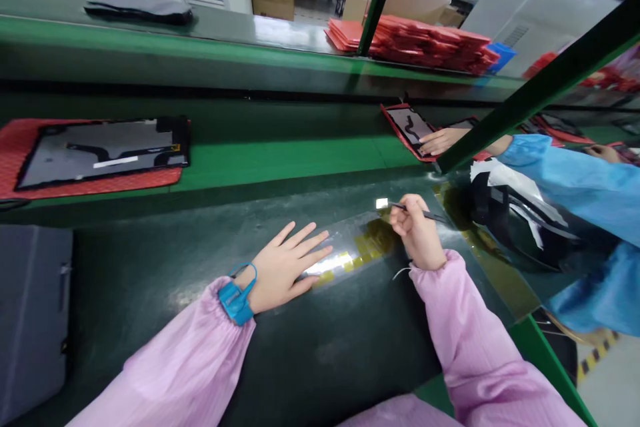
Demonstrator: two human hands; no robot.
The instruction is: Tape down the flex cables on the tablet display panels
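Note:
My left hand (287,267) lies palm down with its fingers spread, over the left end of a clear plastic strip (345,237) on the dark mat. A blue wrist strap (236,301) is round that wrist. In my right hand (416,230) is a pair of dark tweezers (434,216), pinched between thumb and fingers. At the tweezers' tip is a small whitish square piece (382,203), just above the strip's right end. Several yellowish, see-through tape pieces (373,243) sit on the strip between my hands.
A display panel (127,140) lies on a red padded sleeve (15,147) at the back left. A grey case (33,320) stands at the left edge. At right, a co-worker's hand (443,140) touches another panel (407,125), behind a slanting green post (545,80) and black-and-white strips (525,210).

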